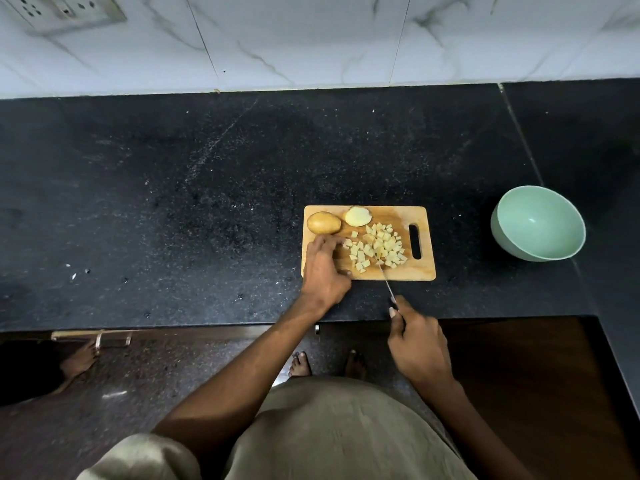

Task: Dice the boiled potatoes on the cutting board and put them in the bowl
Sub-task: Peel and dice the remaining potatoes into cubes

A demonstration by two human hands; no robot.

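A wooden cutting board [424, 271] lies on the black counter. At its far left corner sits a whole unpeeled potato [323, 223], with a cut potato half [357, 216] beside it. A heap of pale potato cubes [377, 247] covers the board's middle. My left hand [325, 268] rests on the board's left part, its fingers curled beside the cubes and just below the whole potato. My right hand [417, 344] grips the handle of a knife [385, 277], whose thin blade reaches into the near side of the cubes. A pale green bowl [537, 223] stands to the right, with nothing in it.
The black counter [207, 209] stretches wide to the left and behind the board, up to a white marble-look wall [311, 39]. The counter's front edge runs just below the board. A seam crosses the counter behind the bowl. Bare feet show on the floor below.
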